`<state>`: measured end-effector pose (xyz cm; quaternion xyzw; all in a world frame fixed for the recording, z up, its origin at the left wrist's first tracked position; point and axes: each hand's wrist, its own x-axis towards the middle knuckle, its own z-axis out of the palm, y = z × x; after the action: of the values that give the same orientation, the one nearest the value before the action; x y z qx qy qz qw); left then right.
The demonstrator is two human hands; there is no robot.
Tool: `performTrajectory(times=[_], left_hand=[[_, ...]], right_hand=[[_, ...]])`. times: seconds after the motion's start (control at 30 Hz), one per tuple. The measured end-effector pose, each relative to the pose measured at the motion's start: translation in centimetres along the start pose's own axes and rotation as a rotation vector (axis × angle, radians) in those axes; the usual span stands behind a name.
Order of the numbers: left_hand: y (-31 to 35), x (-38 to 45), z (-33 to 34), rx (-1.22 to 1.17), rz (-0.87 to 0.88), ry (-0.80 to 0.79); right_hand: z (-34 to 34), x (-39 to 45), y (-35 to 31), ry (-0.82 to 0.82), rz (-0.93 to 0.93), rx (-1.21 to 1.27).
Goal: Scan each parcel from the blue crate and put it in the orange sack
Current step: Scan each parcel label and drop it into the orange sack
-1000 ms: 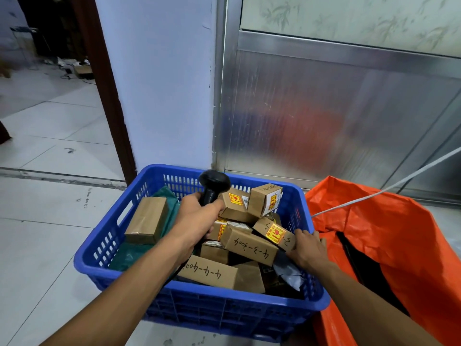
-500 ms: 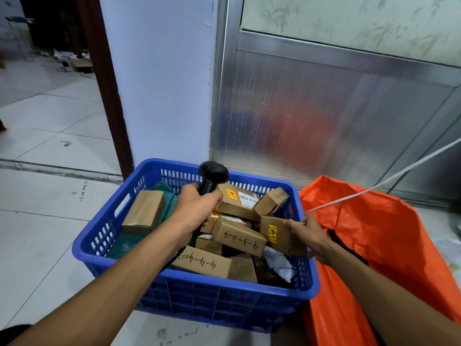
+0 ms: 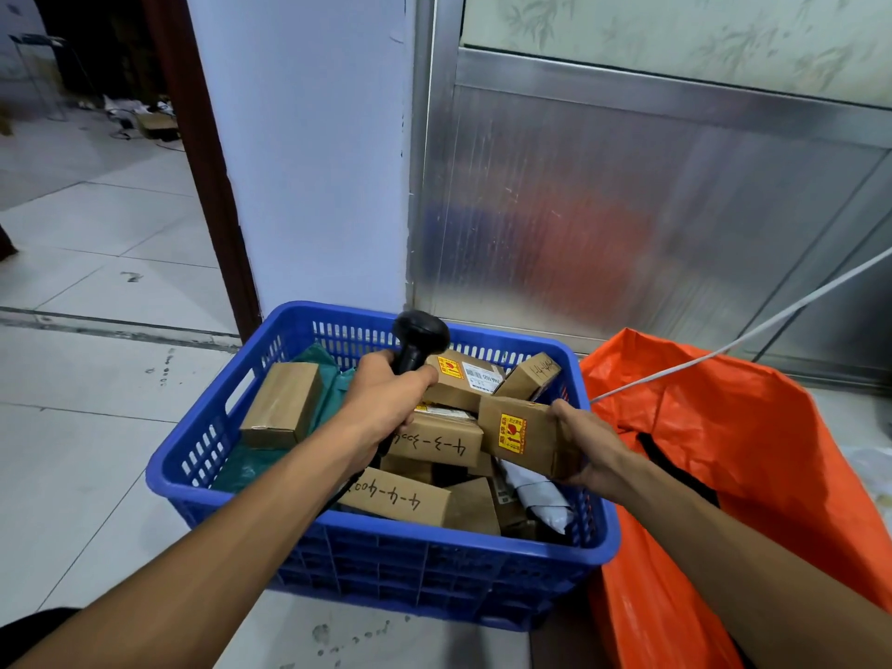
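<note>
A blue crate [image 3: 207,456] on the floor holds several brown cardboard parcels, a green bag and a white bag. My left hand [image 3: 381,408] grips a black handheld scanner [image 3: 419,338] over the crate's middle, its head pointing away from me. My right hand [image 3: 586,446] holds a small brown parcel [image 3: 519,434] with a yellow and red sticker, lifted just above the other parcels at the crate's right side. The orange sack [image 3: 753,475] lies open right of the crate.
A white wall and a metal panel [image 3: 603,210] stand close behind the crate. A white cord [image 3: 753,330] runs from the upper right down toward the crate. Tiled floor [image 3: 87,388] spreads to the left, with a dark doorway beyond.
My right hand closed round the stickered parcel and raised it from the pile, turning it toward me. The scanner hand stayed nearly still.
</note>
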<state>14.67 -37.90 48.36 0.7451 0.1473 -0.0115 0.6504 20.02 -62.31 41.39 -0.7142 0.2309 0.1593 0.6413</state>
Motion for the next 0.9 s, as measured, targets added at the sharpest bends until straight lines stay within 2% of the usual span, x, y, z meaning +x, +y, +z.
performTrajectory(times=[0.23, 0.43, 0.53, 0.67, 0.8, 0.9], left_hand=[[-0.1, 0.1, 0.1, 0.015, 0.001, -0.004], [-0.2, 0.1, 0.0, 0.044, 0.005, -0.023], [-0.1, 0.0, 0.1, 0.085, 0.019, -0.047], [0.2, -0.4, 0.4, 0.139, 0.038, -0.114], [0.5, -0.9, 1.0, 0.170, 0.065, -0.149], [0.6, -1.2, 1.4, 0.199, 0.082, -0.163]], right_hand=[[0.7, 0.5, 1.1, 0.040, 0.050, -0.162], [1.2, 0.4, 2.1, -0.038, 0.228, -0.345], [1.3, -0.2, 2.2, -0.055, 0.231, -0.419], [1.0, -0.6, 1.9, 0.022, -0.019, -0.527], [-0.1, -1.4, 0.5, 0.071, -0.388, -0.935], [-0.9, -1.5, -0.6, 0.082, -0.561, -1.055]])
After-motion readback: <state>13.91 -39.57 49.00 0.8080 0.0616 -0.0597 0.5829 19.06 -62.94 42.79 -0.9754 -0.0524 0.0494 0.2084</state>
